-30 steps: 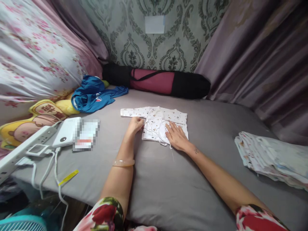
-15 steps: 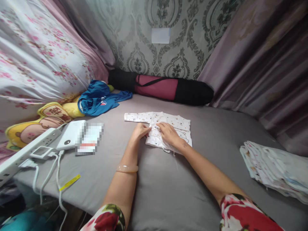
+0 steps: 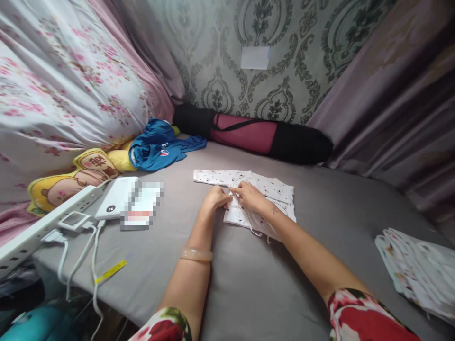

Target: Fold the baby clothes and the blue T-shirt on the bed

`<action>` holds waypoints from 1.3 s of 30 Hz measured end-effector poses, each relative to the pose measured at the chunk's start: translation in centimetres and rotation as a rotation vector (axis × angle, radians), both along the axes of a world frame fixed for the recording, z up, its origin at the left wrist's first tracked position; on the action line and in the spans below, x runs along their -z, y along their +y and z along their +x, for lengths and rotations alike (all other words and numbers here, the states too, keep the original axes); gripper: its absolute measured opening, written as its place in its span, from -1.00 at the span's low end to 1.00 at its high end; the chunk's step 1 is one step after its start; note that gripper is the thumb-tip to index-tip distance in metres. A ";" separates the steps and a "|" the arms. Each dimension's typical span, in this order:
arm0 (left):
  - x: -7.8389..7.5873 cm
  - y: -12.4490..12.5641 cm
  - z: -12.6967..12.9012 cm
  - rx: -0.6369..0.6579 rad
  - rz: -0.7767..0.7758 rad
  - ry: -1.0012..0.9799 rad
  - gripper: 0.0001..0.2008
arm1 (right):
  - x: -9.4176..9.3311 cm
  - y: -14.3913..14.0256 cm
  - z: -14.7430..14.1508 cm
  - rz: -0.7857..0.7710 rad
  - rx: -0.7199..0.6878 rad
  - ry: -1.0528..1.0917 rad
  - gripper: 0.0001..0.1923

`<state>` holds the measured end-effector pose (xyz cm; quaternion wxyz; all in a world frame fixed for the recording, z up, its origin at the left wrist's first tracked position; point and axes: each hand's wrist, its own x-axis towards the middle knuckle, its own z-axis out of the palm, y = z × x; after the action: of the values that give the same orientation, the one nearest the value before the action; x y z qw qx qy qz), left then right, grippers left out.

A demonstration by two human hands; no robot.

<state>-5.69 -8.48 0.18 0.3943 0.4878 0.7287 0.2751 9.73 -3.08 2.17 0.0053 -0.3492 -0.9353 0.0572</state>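
A small white baby shirt (image 3: 275, 187) with tiny printed figures lies on the grey bedding, one sleeve stretched out to the left and the other side folded inward. At its left side edge, my left hand (image 3: 216, 198) is closed, thumb and fingers pinching the fabric just below the sleeve. My right hand (image 3: 251, 196) rests over the front of the shirt, fingers reaching left and lying on the cloth, the index fingertip close to my left fingers. Thin white ties trail from the lower edge, under my right wrist. Part of an animal drawing shows beside that wrist.
Folded pale cloths (image 3: 419, 270) are stacked at the right. To the left lie a power strip (image 3: 50, 227) with cables, a white box-shaped device (image 3: 117, 196), a blue garment (image 3: 156, 151) and a yellow cartoon cushion (image 3: 67, 187). A black-and-maroon long bag (image 3: 245, 132) lies along the wall.
The view has turned slightly left, so everything sits farther right. My right fingertips have come closer to my left hand, which keeps its pinch on the shirt's edge.
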 end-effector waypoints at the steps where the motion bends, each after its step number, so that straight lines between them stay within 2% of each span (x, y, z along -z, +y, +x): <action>1: -0.2 0.0 0.0 0.007 -0.013 0.010 -0.72 | -0.2 0.4 0.0 -0.041 -0.006 -0.002 -0.50; 3: -0.4 0.1 -0.1 -0.024 -0.007 0.044 -0.69 | -0.6 1.3 -0.2 -0.130 -0.011 0.002 -0.51; 5: -0.7 0.2 -0.4 -0.127 0.062 0.100 -0.71 | -0.7 2.2 -0.4 -0.181 0.011 0.041 -0.53; 7: -0.9 0.4 -0.8 -0.258 0.159 0.182 -0.75 | -0.4 2.9 -0.8 -0.148 0.075 0.110 -0.56; 10: -0.8 0.7 -2.0 -0.475 0.268 0.369 -0.73 | 0.3 3.4 -1.7 -0.015 0.197 0.181 -0.60; 13: -0.1 0.9 -3.4 -0.671 0.239 0.501 -0.62 | 0.8 3.6 -2.8 0.047 0.267 0.169 -0.62; 16: 0.8 1.1 -4.2 -0.774 0.155 0.523 -0.60 | 0.7 3.8 -3.7 0.023 0.291 0.111 -0.60; 19: 1.4 1.6 -4.1 -0.840 0.130 0.591 -0.63 | 0.6 4.0 -4.2 -0.007 0.274 0.037 -0.62; 23: 1.5 2.5 -3.7 -0.883 0.105 0.663 -0.64 | 0.8 4.7 -4.4 -0.045 0.262 -0.002 -0.60; 30: 1.0 3.5 -3.7 -0.923 0.047 0.577 -0.67 | 1.0 6.4 -3.8 -0.221 0.217 -0.052 -0.40; 35: 0.8 3.4 -3.6 -0.928 0.115 0.522 -0.75 | 0.9 7.7 -3.5 -0.347 0.197 -0.096 -0.22; 39: 0.5 3.6 -4.6 -0.951 0.247 0.336 -0.85 | 0.9 8.5 -3.7 -0.370 0.190 -0.135 -0.12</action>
<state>-10.29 -4.92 -0.35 0.0428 0.1831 0.8852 0.4255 6.04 5.37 1.26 -0.1162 -0.4340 -0.8699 0.2035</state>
